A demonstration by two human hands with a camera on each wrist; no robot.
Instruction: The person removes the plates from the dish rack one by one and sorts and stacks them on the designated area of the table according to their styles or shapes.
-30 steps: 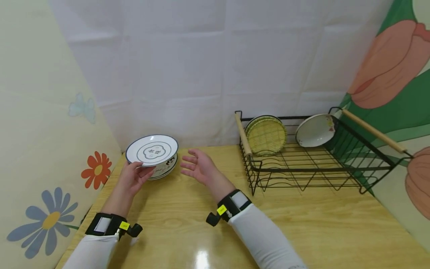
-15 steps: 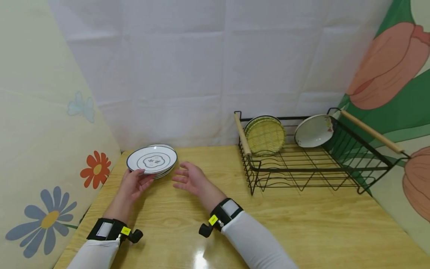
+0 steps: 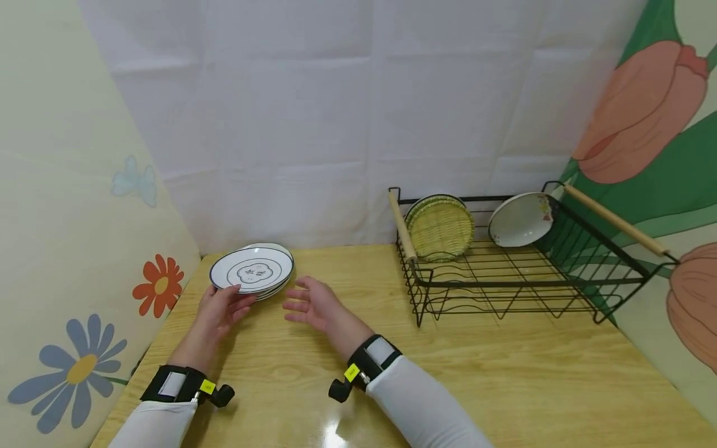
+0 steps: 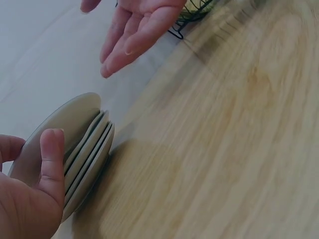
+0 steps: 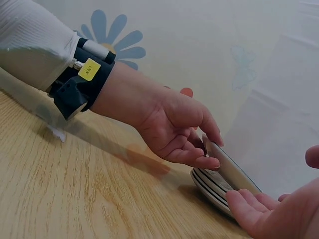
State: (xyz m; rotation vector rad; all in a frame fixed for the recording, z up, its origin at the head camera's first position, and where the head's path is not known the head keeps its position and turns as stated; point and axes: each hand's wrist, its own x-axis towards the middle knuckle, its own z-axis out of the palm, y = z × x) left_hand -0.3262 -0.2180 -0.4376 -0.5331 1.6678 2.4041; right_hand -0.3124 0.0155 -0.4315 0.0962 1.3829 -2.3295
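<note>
- Left hand [image 3: 221, 310] is grasping a blue-rimmed plate [image 3: 252, 272] by its near edge, thumb lying over the rim, fingers reaching underneath.
- Plate is tilting above a plate stack [image 4: 92, 162], far left corner of the bench [image 3: 504, 379]; near rim is standing apart from the stack, can't tell whether the far rim is touching.
- Stack is resting on the bench close to the far edge, several rims showing.
- Right hand [image 3: 316, 305] is hovering to the right of the stack, released, fingers extending toward the plates, holding nothing.
- Black wire rack [image 3: 504, 284] with wooden handles is standing by the far right corner of the bench.
- Yellow woven basket [image 3: 441, 229] is leaning on edge at the rack's left end, dark-rimmed dish showing behind.
- White bowl [image 3: 520, 221] is sitting tipped at the rack's far right corner.
- Both wrists are wearing black straps [image 3: 175, 384].
</note>
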